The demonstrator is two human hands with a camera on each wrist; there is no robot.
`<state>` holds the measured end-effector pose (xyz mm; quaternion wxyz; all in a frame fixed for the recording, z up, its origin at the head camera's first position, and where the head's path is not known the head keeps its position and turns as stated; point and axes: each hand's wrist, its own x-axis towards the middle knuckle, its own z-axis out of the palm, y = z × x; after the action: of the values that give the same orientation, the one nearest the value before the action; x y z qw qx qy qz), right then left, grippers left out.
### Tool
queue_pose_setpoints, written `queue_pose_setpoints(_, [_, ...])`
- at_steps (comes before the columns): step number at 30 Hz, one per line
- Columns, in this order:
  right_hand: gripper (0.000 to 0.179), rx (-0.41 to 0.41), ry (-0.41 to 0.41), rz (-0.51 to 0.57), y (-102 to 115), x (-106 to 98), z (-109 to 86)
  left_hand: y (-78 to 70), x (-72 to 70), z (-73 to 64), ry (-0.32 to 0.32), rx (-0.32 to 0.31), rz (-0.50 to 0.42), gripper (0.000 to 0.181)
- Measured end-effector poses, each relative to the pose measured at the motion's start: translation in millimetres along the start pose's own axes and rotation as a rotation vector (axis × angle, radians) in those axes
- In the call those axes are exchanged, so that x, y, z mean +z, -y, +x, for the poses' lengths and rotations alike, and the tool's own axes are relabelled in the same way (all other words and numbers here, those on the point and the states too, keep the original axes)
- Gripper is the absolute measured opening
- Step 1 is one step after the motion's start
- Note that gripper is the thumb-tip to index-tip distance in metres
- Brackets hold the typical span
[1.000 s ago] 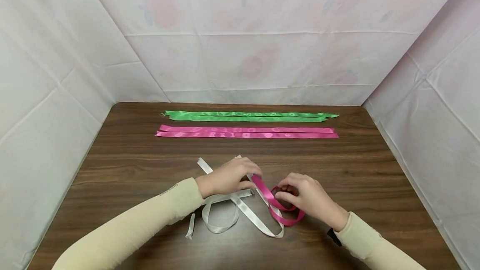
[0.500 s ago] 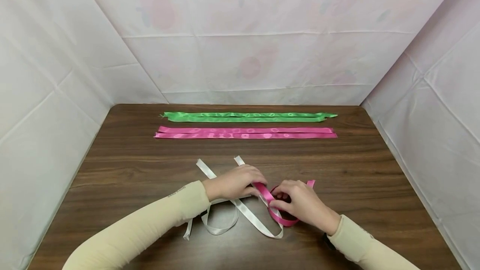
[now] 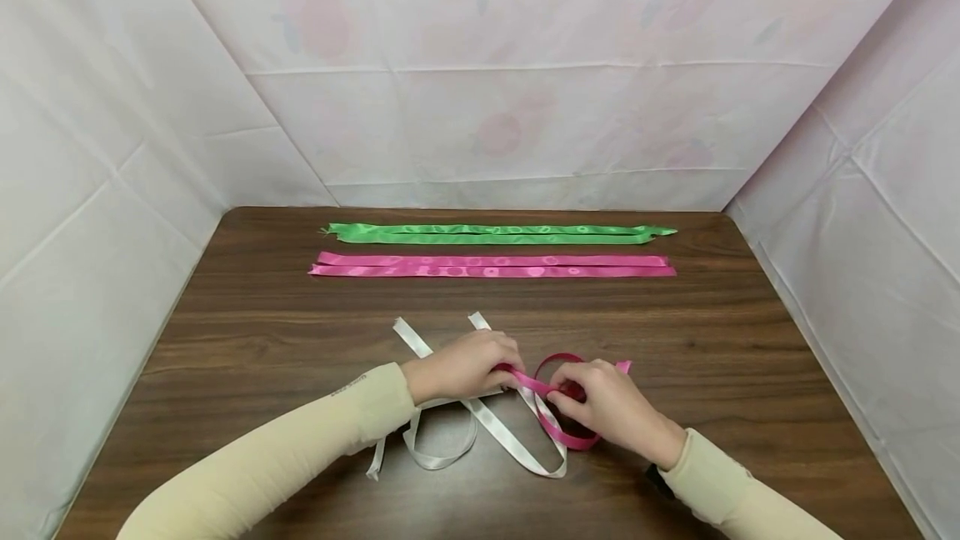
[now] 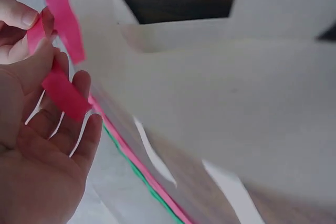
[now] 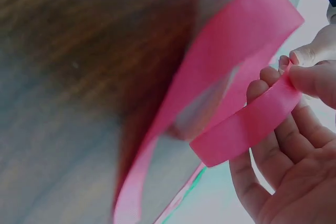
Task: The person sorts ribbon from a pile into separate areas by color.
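Observation:
In the head view, my left hand (image 3: pixel 467 367) pinches a loose pink ribbon (image 3: pixel 534 384) between thumb and fingers. My right hand (image 3: pixel 611 405) pinches the same ribbon a short way to the right, so a short stretch spans the two. The rest of it curls in a loop under and beside the right hand. Its tail shows past the right knuckles. Both wrist views show the pink ribbon (image 4: pixel 64 95) held at the thumb, with an end lying across the fingers. A white ribbon (image 3: pixel 504 430) lies crossed and looped on the table beneath the hands, partly hidden by the left hand.
Two pink ribbon strips (image 3: pixel 491 266) lie straight across the table (image 3: pixel 712 332). Behind them, green ribbon strips (image 3: pixel 495 233) run parallel. A pale cloth (image 3: pixel 480 123) hangs along the back, with more cloth at both sides.
My right hand has moved left and now pinches the pink ribbon near my left hand. The left hand has shifted slightly right. The ribbon's tail has come into view at right.

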<state>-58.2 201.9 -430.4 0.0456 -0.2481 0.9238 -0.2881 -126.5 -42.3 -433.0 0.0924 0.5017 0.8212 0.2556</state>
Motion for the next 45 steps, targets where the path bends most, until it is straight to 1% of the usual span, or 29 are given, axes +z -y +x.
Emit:
queue_pose_setpoints(4, [0.006,0.015,-0.012,0.022,3,-8,0.2,-0.5,-8.5,-1.4,-0.046,-0.036,-0.019,0.012])
queue_pose_setpoints(9, [0.009,0.01,-0.045,0.034,7,-19,1.4,-3.3,-24.5,-4.7,-0.109,-0.085,-0.023,0.012])
queue_pose_setpoints(15, [0.008,0.025,-0.03,0.101,11,-32,5.5,-4.7,-42.8,-9.0,-0.178,-0.099,-0.064,0.01])
queue_pose_setpoints(22, [0.008,0.061,-0.038,0.133,11,-42,8.0,-2.8,-55.4,-15.5,-0.251,-0.138,-0.119,0.008])
queue_pose_setpoints(25, [0.008,0.059,-0.048,0.135,9,-44,8.1,-1.3,-59.4,-19.5,-0.278,-0.162,-0.145,0.008])
queue_pose_setpoints(31, [0.008,0.04,-0.09,0.13,5,-48,8.4,3.0,-67.3,-31.0,-0.332,-0.229,-0.203,0.006])
queue_pose_setpoints(34, [0.009,0.034,-0.106,0.14,4,-50,8.4,7.8,-70.7,-37.8,-0.357,-0.255,-0.196,0.006])
queue_pose_setpoints(39, [0.004,0.054,-0.1,0.148,3,-54,8.4,15.2,-76.3,-52.3,-0.396,-0.291,-0.172,0.008])
queue_pose_setpoints(43, [0.007,0.06,-0.096,0.155,1,-57,9.1,18.8,-82.1,-64.6,-0.408,-0.339,-0.169,0.008])
queue_pose_setpoints(45, [0.004,0.049,-0.105,0.149,0,-58,9.9,20.8,-85.2,-70.7,-0.416,-0.357,-0.161,0.009])
